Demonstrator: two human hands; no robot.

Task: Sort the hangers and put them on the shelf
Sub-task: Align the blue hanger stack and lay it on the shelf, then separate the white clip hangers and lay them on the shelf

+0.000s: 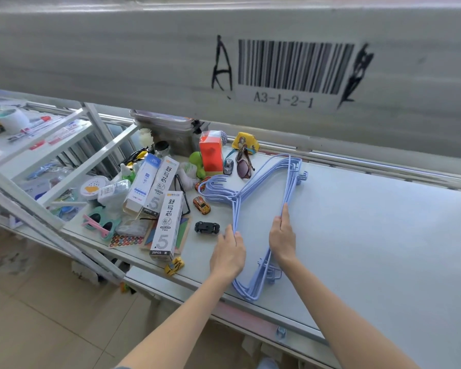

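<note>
Squaring blue hangers (264, 182) on shelf (370, 235); left hand (228, 253), right hand (282, 235) touching.

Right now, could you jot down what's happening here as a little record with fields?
Main item: stack of pale blue wire hangers lying flat on the grey shelf
Left hand: fingertips on the stack's left edge
Right hand: fingers along the stack's right edge
Hooks: point left, toward the clutter
Nearby: black toy car, orange toy car, brown sunglasses
</note>
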